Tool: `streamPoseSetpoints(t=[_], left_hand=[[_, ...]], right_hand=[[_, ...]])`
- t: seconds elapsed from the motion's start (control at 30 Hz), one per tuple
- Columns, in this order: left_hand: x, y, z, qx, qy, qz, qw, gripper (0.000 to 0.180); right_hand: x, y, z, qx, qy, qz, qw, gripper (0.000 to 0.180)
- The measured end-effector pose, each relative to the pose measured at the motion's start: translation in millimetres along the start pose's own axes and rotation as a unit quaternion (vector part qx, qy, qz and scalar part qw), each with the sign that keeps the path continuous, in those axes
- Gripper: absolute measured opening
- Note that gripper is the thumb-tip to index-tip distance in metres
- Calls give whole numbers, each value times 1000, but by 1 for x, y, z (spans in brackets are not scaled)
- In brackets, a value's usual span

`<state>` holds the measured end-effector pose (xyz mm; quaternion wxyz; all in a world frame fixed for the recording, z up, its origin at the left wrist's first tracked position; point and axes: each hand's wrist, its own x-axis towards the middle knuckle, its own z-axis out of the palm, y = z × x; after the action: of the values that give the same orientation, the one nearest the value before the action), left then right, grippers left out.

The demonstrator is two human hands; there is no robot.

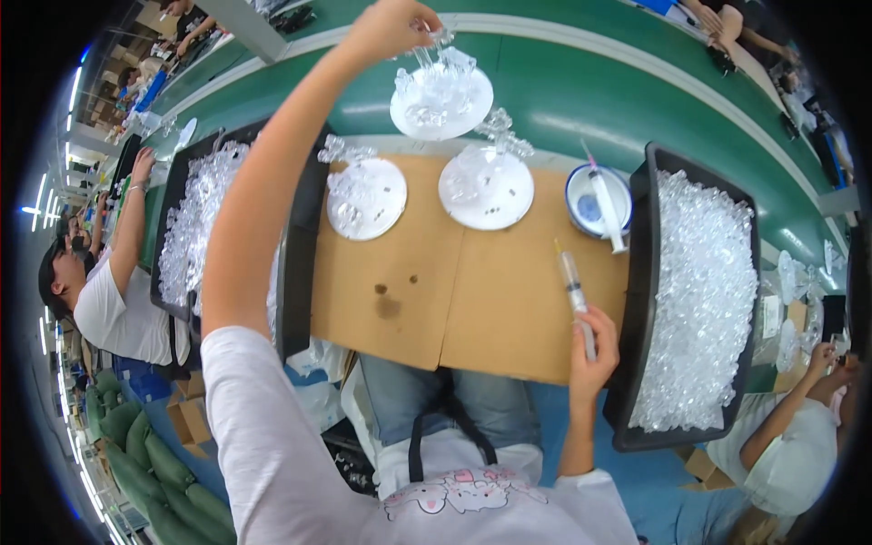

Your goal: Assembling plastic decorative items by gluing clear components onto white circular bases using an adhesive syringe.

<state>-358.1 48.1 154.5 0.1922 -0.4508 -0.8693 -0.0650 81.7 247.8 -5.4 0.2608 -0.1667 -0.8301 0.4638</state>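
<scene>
My left hand (pixel 391 25) reaches far forward over the green conveyor belt (pixel 581 82) and pinches a clear plastic part at the top of a white round disc (pixel 442 100) loaded with clear pieces. My right hand (pixel 592 345) rests at the front right of the cardboard work board (pixel 454 300) and grips a clear syringe (pixel 572 282) with its needle pointing away from me. Two more white discs (pixel 366 198) (pixel 486 186) carrying clear parts lie at the board's far edge.
A black bin of clear plastic pieces (pixel 699 282) stands at my right, another black bin (pixel 195 218) at my left. A small blue-white bowl (pixel 598 200) holds a second syringe. Other people sit left (pixel 118 291) and right (pixel 799 427).
</scene>
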Motion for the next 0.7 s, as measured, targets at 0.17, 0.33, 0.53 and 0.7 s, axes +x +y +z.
streamPoseSetpoints(t=[0.17, 0.33, 0.53, 0.7], left_hand=[[30, -8, 24, -231, -133, -134, 954, 26], [32, 3, 0, -326, -92, -67, 938, 26], [44, -29, 7, -286, -128, -133, 940, 23], [35, -20, 69, -179, -181, -129, 958, 24]], right_hand=[[-5, 6, -3, -11, 7, 11, 1000, 15], [-4, 9, -5, 13, 15, 63, 998, 16], [-2, 9, -4, -2, 10, 38, 999, 15], [-4, 6, 1, -1, 26, 22, 999, 15]])
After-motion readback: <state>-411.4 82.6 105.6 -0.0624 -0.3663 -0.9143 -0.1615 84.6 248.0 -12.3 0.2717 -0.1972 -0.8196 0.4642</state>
